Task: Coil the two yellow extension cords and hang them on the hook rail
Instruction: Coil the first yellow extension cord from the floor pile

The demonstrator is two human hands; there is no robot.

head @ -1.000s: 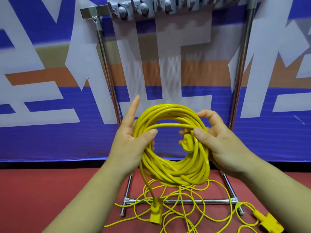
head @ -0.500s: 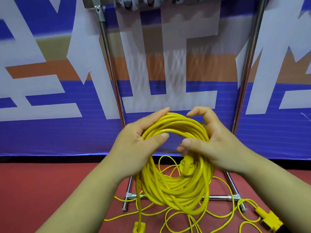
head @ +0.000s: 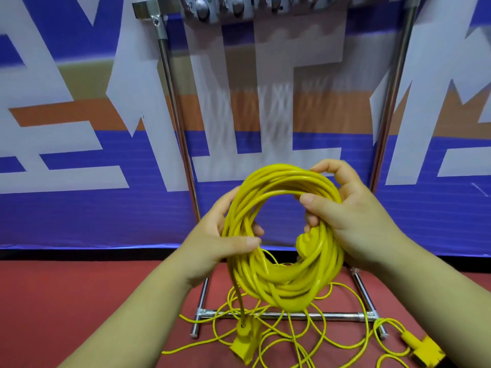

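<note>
While both hands grip it, coiled cord (head: 284, 251) hangs upright.

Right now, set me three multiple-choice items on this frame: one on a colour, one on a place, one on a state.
1. What colour is the floor? A. grey B. green C. red
2. Where is the coil? A. hung up B. in both hands C. lying down flat
3. How is the other cord? A. loose B. coiled C. hung up

1 C: red shows under the stand.
2 B: the left hand and right hand grip its two sides.
3 A: it sprawls in thin loops on the floor.
</note>
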